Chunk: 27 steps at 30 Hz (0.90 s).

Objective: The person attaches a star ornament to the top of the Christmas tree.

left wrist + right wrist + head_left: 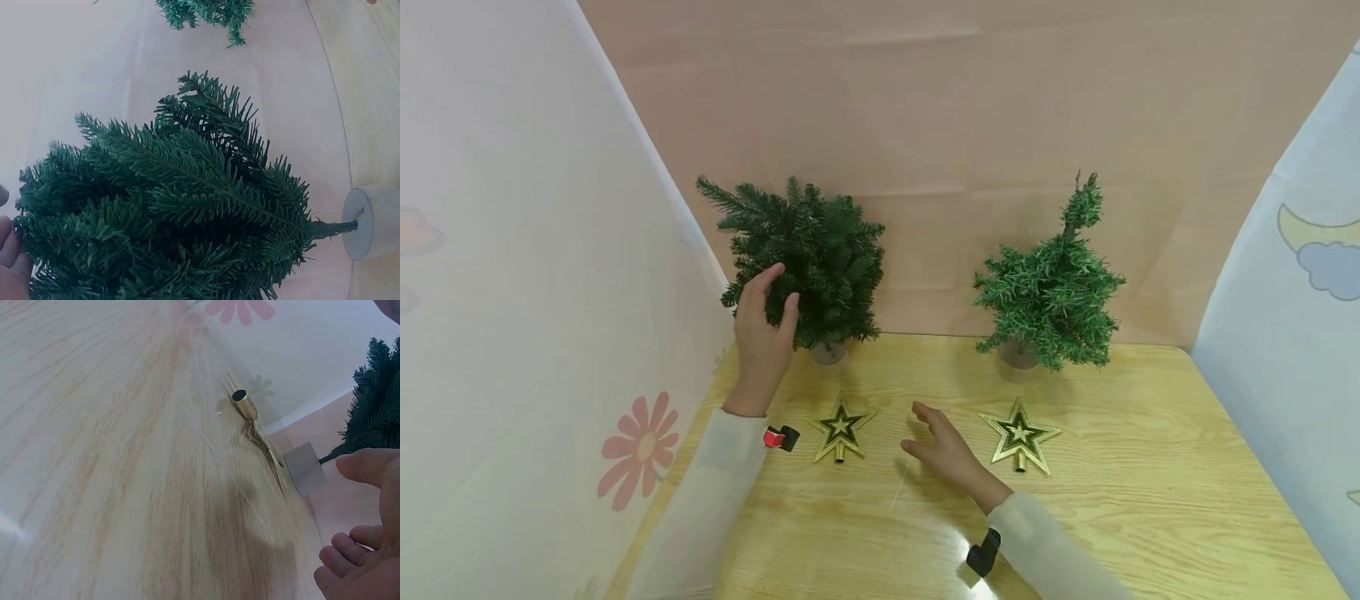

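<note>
My left hand (763, 337) is at the left side of the dark green tree (827, 258), fingers loosely bent and thumb apart. In the left wrist view its fingertips (9, 247) lie by the branches; whether they touch is unclear. The tree stands in a pale round base (829, 353). My right hand (953, 457) hovers over the table between two gold stars, holding nothing, thumb and fingers spread. The left star (840, 427) and the right star (1019, 433) lie flat, their sockets toward me. The right wrist view shows the left star (259, 437) edge-on.
A lighter green tree (1052, 300) with a bent top stands at the back right in its own base (1018, 354). The wooden table (1165, 467) meets a pinkish cloth (925, 125) behind. Patterned white cloths hang at the left (550, 292) and right (1262, 292).
</note>
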{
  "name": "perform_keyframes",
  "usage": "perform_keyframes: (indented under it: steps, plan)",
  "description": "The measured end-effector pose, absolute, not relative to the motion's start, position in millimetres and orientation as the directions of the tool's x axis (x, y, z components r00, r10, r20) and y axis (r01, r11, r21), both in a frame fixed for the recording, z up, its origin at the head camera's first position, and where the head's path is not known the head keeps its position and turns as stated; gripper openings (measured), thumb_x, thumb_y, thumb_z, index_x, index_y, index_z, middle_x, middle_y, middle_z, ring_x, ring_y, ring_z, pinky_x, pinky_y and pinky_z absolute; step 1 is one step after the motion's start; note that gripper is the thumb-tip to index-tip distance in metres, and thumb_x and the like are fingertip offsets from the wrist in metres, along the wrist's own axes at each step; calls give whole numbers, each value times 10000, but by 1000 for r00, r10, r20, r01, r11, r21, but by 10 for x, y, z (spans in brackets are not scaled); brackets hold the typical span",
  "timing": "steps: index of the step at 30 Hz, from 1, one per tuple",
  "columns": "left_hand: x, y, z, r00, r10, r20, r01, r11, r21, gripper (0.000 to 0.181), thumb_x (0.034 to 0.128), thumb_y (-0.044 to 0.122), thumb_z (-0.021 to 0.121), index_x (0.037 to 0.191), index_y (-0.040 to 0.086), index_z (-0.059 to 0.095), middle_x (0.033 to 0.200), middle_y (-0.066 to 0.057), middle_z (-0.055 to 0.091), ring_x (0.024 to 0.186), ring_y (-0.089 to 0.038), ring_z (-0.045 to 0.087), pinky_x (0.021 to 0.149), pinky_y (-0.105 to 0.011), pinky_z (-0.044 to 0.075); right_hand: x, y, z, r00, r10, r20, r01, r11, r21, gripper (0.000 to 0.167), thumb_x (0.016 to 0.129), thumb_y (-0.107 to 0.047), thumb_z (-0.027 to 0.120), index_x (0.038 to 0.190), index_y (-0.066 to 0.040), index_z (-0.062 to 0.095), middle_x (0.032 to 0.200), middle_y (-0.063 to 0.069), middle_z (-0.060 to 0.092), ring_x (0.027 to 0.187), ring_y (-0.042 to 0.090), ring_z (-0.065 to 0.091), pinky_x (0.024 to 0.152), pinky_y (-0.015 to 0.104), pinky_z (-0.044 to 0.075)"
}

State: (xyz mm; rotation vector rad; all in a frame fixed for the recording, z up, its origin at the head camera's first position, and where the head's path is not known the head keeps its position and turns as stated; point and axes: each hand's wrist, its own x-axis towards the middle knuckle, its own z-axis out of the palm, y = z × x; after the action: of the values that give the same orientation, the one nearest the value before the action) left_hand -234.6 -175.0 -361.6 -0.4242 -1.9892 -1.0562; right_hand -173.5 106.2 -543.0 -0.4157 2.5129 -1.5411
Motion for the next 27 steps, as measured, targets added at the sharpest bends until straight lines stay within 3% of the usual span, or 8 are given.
perform_keyframes:
  steps: [7, 14, 27]
  plan:
    - [-2387, -1773, -3601, -614, -101, 783, 601, 584, 546, 385, 1001, 205, 577, 1367, 90, 538, 1355, -53, 519, 1269, -191, 470, 1060, -337, 394, -1750, 1033, -5417, -948, -317, -4, -137, 422, -896, 707, 929, -240, 695, 1505, -52, 332, 1494, 120, 381, 1357, 372, 355, 1072, 575, 325]
    - [-2407, -1767, -3596, -623, -123, 772, 574, 599, 558, 337, 986, 177, 602, 1312, 88, 591, 1280, -71, 567, 1189, -219, 530, 1003, -357, 445, -1778, 978, -5406, -939, -342, 17, -163, 403, -900, 697, 935, -204, 686, 1498, -12, 323, 1495, 158, 370, 1358, 382, 349, 1083, 564, 314]
    - [-2420, -1807, -3576, -638, -111, 762, 526, 661, 536, 269, 984, 179, 610, 1241, 117, 662, 1256, -86, 600, 1210, -246, 529, 980, -429, 462, -1903, 856, -5472, -942, -334, -23, -114, 385, -916, 668, 949, -224, 667, 1509, -70, 336, 1502, 110, 375, 1357, 399, 346, 1054, 591, 338]
